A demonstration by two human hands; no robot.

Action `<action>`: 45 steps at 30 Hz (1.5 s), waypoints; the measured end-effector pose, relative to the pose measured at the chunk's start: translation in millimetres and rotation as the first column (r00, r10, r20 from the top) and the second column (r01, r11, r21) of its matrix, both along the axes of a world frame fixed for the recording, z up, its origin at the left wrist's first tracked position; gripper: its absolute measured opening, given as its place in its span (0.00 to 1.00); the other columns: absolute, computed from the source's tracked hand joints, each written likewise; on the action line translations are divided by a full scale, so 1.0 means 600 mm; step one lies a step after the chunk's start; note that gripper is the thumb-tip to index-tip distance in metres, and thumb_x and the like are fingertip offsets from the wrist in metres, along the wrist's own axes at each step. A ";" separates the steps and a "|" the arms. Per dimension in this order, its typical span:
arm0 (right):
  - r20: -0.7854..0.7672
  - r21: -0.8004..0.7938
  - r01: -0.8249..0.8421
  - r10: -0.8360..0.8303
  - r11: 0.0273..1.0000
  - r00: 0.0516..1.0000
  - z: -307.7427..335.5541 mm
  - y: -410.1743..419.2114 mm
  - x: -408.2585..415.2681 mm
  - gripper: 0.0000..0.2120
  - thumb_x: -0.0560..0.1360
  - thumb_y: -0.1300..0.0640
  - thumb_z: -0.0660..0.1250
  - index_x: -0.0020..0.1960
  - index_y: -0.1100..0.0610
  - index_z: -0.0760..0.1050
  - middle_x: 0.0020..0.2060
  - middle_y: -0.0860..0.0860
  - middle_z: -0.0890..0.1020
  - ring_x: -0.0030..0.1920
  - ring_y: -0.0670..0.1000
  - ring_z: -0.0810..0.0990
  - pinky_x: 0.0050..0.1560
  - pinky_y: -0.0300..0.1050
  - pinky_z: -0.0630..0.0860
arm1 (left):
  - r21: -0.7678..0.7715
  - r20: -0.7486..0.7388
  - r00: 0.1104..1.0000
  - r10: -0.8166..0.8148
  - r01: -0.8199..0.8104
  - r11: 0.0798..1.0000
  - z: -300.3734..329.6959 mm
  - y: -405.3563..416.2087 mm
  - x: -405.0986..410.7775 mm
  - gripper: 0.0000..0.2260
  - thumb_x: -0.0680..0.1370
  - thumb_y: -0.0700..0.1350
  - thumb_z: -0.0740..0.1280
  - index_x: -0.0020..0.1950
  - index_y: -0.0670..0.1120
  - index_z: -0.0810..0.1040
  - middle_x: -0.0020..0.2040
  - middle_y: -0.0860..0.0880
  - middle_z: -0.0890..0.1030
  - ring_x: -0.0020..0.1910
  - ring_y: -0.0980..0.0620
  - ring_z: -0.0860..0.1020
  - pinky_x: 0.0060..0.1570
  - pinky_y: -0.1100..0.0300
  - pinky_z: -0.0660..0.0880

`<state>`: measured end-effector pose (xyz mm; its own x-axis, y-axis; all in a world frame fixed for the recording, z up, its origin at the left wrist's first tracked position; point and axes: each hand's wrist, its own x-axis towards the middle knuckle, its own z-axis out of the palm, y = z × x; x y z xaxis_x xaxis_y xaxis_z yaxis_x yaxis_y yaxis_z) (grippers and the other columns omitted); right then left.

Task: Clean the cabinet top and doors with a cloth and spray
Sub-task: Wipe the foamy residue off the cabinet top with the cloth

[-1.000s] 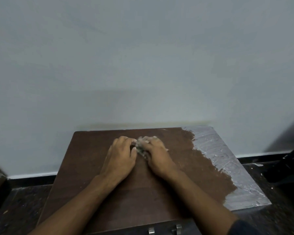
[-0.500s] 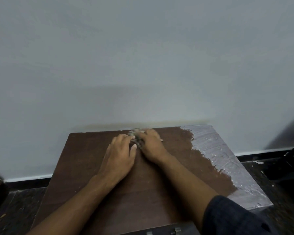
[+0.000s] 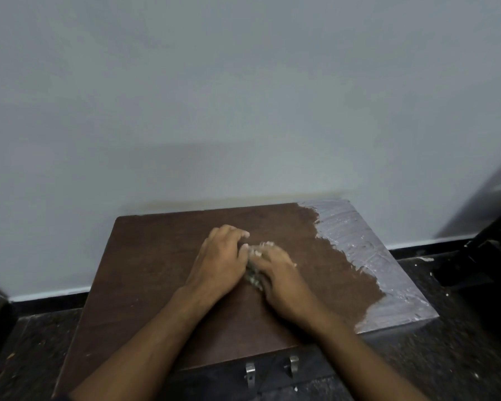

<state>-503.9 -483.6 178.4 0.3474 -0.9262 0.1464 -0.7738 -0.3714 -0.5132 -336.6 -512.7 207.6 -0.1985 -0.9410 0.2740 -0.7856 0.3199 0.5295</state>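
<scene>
your right hand [image 3: 275, 273] has its fingers curled over the small wadded cloth [image 3: 253, 277], gripping it and pressing it onto the middle of the brown cabinet top [image 3: 156, 270]. your left hand [image 3: 219, 260] lies palm down just beside it, fingers bent, tips touching the cloth; whether it grips the cloth can't be told. both forearms reach in from the near edge. white foamy residue [image 3: 368, 256] covers the top's right strip. two metal handles [image 3: 272, 369] show below the front edge.

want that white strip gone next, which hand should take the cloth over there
Right, probably. The right hand lies on the cloth on the side nearer the white strip along the cabinet top's right edge. The left hand would have to cross over it.
</scene>
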 end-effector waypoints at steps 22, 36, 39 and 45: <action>-0.060 -0.091 0.222 -0.228 0.971 0.972 -0.023 0.167 -0.083 0.24 0.81 0.54 0.63 0.74 0.40 0.64 0.72 0.49 0.69 0.71 0.54 0.64 0.72 0.54 0.68 | -0.040 0.114 0.990 -0.088 0.093 0.995 -0.012 0.154 -0.038 0.14 0.82 0.49 0.63 0.67 0.49 0.76 0.61 0.54 0.77 0.61 0.54 0.73 0.64 0.53 0.72; -0.036 -0.149 0.224 -0.232 0.963 0.972 -0.015 0.197 -0.075 0.21 0.81 0.49 0.61 0.74 0.44 0.66 0.72 0.50 0.71 0.73 0.57 0.66 0.73 0.55 0.67 | -0.056 0.071 0.990 -0.118 0.122 0.991 -0.021 0.142 -0.073 0.13 0.83 0.49 0.59 0.64 0.49 0.78 0.60 0.53 0.79 0.59 0.53 0.75 0.62 0.51 0.74; -0.040 -0.119 0.291 -0.297 0.949 0.954 -0.026 0.220 -0.144 0.23 0.81 0.52 0.61 0.74 0.40 0.65 0.73 0.47 0.71 0.74 0.53 0.64 0.75 0.53 0.66 | -0.075 0.066 0.981 -0.182 0.186 0.980 -0.024 0.143 -0.098 0.15 0.81 0.50 0.56 0.62 0.50 0.78 0.58 0.55 0.79 0.58 0.54 0.75 0.60 0.52 0.75; -0.024 -0.092 0.472 -0.476 0.877 0.879 -0.030 0.196 -0.179 0.26 0.80 0.58 0.63 0.76 0.43 0.65 0.73 0.47 0.71 0.74 0.55 0.63 0.73 0.58 0.67 | -0.079 0.061 0.965 -0.255 0.259 0.963 -0.027 0.151 -0.148 0.14 0.81 0.50 0.58 0.63 0.50 0.78 0.58 0.55 0.78 0.59 0.54 0.75 0.61 0.53 0.74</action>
